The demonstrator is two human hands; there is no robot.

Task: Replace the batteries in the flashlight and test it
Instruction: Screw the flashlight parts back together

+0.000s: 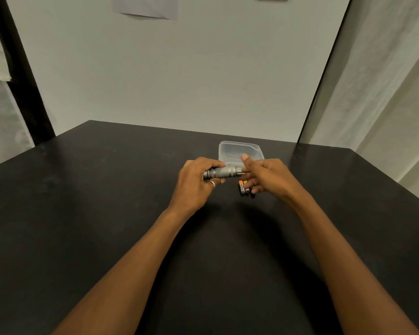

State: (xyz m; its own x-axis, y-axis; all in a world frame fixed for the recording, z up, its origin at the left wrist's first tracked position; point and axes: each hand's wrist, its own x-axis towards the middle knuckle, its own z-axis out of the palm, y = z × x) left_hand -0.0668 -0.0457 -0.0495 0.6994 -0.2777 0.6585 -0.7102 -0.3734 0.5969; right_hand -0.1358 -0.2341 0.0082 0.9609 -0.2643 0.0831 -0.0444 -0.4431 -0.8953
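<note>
Black table; both forearms reach in from the near edge. Small batteries lie together on the tabletop, just under the right hand. Left hand, ring on one finger, has its fingers curled around a grey flashlight, held level above the table. Right fingers loosely spread, thumb raised, tips at the flashlight's right end; contact unclear. Just behind: clear plastic container on the table.
</note>
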